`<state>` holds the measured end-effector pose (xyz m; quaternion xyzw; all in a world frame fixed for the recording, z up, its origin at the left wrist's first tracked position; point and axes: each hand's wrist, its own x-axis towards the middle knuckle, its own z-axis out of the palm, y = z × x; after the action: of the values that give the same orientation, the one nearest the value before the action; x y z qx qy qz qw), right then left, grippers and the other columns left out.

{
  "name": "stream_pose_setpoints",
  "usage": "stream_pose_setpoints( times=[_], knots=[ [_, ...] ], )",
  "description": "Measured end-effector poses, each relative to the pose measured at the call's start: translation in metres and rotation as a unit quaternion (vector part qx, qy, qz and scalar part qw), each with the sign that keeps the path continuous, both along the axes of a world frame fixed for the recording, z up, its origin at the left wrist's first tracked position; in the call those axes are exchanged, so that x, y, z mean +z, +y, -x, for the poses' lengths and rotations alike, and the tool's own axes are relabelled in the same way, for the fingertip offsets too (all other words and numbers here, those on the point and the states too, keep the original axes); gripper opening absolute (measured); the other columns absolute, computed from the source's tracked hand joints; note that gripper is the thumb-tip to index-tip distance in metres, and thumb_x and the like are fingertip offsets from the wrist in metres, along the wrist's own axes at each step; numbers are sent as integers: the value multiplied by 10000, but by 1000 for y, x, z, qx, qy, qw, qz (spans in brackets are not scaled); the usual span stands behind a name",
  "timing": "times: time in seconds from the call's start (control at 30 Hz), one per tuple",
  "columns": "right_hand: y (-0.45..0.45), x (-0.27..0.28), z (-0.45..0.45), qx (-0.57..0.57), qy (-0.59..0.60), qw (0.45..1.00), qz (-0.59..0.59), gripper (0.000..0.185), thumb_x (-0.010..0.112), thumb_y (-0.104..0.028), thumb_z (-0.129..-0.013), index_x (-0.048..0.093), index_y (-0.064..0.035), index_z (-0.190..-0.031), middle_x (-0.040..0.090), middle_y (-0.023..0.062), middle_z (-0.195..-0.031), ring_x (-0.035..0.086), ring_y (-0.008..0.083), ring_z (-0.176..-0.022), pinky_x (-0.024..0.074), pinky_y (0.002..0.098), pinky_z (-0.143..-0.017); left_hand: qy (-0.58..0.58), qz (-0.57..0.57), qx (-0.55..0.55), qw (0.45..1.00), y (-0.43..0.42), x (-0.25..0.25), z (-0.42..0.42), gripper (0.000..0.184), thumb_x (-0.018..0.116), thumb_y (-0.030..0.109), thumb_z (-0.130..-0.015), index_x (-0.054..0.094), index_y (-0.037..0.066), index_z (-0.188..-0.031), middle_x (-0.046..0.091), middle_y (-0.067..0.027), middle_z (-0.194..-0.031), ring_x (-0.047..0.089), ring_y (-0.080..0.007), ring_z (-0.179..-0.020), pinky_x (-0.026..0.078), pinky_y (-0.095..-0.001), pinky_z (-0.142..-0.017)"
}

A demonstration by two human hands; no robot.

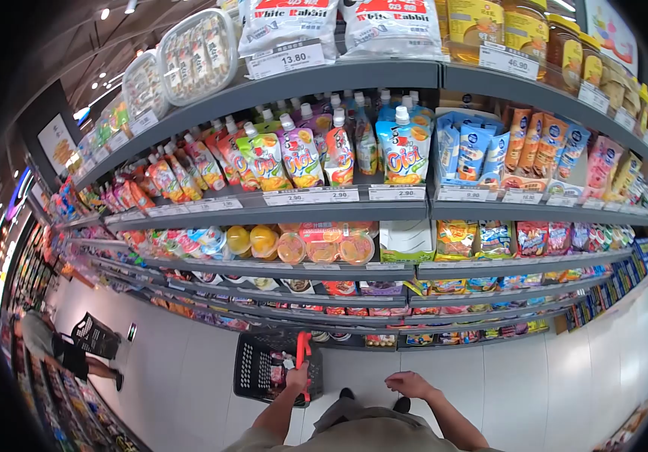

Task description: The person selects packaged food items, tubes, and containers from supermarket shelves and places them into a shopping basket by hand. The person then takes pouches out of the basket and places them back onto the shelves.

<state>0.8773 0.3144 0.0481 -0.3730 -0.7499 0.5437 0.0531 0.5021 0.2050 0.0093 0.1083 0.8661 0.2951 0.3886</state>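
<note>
My left hand (pixel 297 377) is closed round the red handle (pixel 303 350) of a black shopping basket (pixel 247 377), low in the view. Some small dark and pinkish packages (pixel 279 373) lie inside the basket. To the right, my right hand (pixel 408 384) hangs in front of my body over the floor, its fingers curled together; whether anything small is between them cannot be made out. Above both hands rise shelves with spouted jelly pouches (pixel 301 154), blue packets (pixel 471 151) and White Rabbit bags (pixel 286 26).
Dark shelf edges (pixel 339 196) with price tags curve across the view. Honey jars (pixel 523 30) stand at the upper right. At the left, a person (pixel 49 346) stands beside another black basket (pixel 94 335). Pale floor tiles (pixel 188 377) lie below, with my shoes on them.
</note>
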Motion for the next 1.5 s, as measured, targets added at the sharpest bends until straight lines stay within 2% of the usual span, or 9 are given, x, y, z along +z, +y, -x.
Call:
stream_pose_setpoints(
  times=[0.2,0.4,0.47,0.67,0.9,1.13,1.27,1.37,1.5],
  knots=[
    [17,51,3,72,-21,994,-75,269,617,-274,-951,684,-108,-1152,723,67,-1025,698,201,-910,537,304,-828,-37,-11,-35,999,6,-17,-16,477,671,534,-836,693,58,-821,657,-37,-688,633,-167,-554,494,-320,-491],
    [52,214,37,-66,143,986,-48,363,631,-263,-955,609,-124,-1289,714,65,-937,645,81,-854,507,269,-738,-72,-34,-73,994,8,-18,-32,565,611,579,-873,642,46,-689,530,-30,-510,526,-150,-412,400,-311,-393],
    [71,302,46,-141,196,942,-232,362,647,-181,-943,592,-78,-1285,693,29,-918,600,64,-707,490,258,-653,-82,-58,-98,990,7,-26,-31,569,606,579,-878,636,44,-687,514,-26,-492,514,-147,-399,387,-309,-385],
    [155,422,66,-337,321,810,-357,567,678,-213,-924,455,1,-1399,605,119,-1269,668,109,-752,503,229,-599,-144,-82,-143,976,0,-33,-28,601,566,633,-877,664,52,-756,533,-37,-508,536,-154,-436,416,-316,-432],
    [203,443,94,-366,273,823,-338,681,694,-272,-904,385,13,-1440,653,166,-1153,656,141,-618,501,246,-534,-157,-117,-162,967,0,-37,-25,590,514,623,-919,656,70,-770,545,-43,-500,517,-138,-414,388,-299,-397],
    [223,438,95,-354,264,829,-343,318,701,-253,-913,651,57,-963,614,65,-877,626,95,-581,480,235,-514,-167,-108,-176,964,-1,-25,-23,575,524,635,-913,641,82,-808,542,-34,-515,527,-134,-429,389,-291,-394],
    [217,438,98,-333,307,817,-357,248,671,-192,-936,669,56,-917,596,49,-840,631,93,-620,485,229,-536,-163,-94,-185,965,0,-16,-21,554,542,619,-914,632,76,-856,542,-29,-526,511,-140,-413,394,-298,-390],
    [203,445,102,-284,400,769,-411,210,650,-143,-947,671,62,-908,600,45,-851,630,87,-652,492,219,-559,-159,-77,-193,965,-4,-6,-21,575,549,621,-912,615,50,-922,598,-46,-653,561,-139,-531,454,-289,-501],
    [139,472,96,-336,428,721,-429,183,649,-114,-946,678,46,-861,584,10,-759,545,38,-565,406,199,-493,-7,-340,-93,936,-6,19,-14,396,591,427,-970,591,36,-1031,631,-56,-893,575,-108,-841,466,-277,-758]
  ],
)
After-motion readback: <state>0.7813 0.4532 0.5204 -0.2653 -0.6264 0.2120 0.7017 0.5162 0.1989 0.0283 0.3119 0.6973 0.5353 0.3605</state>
